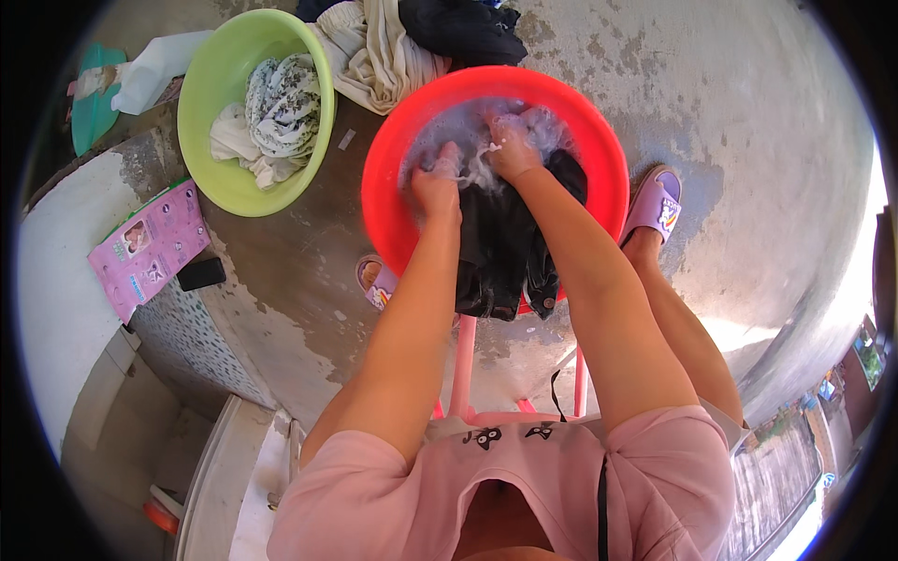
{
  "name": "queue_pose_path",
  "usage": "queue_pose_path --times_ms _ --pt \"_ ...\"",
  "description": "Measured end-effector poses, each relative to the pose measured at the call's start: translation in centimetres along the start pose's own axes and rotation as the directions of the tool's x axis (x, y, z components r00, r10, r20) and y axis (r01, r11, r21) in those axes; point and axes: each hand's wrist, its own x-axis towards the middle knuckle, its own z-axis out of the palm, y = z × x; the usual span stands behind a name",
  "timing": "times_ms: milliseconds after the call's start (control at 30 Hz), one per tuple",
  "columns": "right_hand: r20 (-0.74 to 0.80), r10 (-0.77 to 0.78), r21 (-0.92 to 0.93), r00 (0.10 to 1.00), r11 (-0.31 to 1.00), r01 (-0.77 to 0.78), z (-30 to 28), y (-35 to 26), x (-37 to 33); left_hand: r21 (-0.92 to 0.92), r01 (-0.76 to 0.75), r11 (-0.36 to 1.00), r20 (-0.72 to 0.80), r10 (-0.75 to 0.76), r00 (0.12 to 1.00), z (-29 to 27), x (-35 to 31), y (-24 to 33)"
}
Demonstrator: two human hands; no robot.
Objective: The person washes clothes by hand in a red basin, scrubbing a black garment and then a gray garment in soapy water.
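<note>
A red basin (613,159) holds cloudy, sudsy water (472,122). Black trousers (496,238) lie in it, their near end with a round button draped over the near rim. My left hand (437,187) is in the suds at the left, curled with the thumb up, at the soaked cloth. Close to it on the right, my right hand (512,150) is closed at the same cloth, foam over its knuckles. Suds hide part of the fingers on both hands, and the cloth between them under the foam is hard to make out.
A light green basin (201,122) with white and patterned cloth stands left. Beige (379,56) and black clothes (468,28) lie on the floor beyond. A pink packet (150,248), a dark phone-like object (201,273) and a white jug (159,70) are at the left. Purple slippers (655,201) flank the basin.
</note>
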Motion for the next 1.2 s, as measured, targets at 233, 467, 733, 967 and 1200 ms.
queue_pose_path --times_ms 233,467,733,967,1200 --pt "-0.082 -0.224 0.282 0.971 0.929 0.239 -4.1 -11.3 -5.3 -0.595 0.419 0.686 0.284 -0.308 0.908 -1.7 3.3 -1.8" --pt "-0.14 0.099 0.236 0.985 0.97 -0.064 -3.9 -9.4 -2.9 -0.387 0.566 0.728 0.308 -0.476 0.824 0.7 -3.9 4.1" --pt "-0.113 0.064 0.24 0.992 0.97 -0.035 -3.0 -9.6 -4.3 -0.53 0.715 0.456 0.706 -0.229 0.67 -3.5 -1.1 -2.8" --pt "-0.231 0.081 -0.015 0.97 0.996 -0.087 -4.4 -3.4 0.3 0.233 -0.144 0.962 0.021 0.143 0.989 -2.9 -2.1 1.2" --pt "0.063 0.039 -0.311 0.997 0.95 -0.017 -0.5 -1.0 0.4 0.714 -0.063 0.697 0.047 0.042 0.998 -3.5 0.1 -1.5"
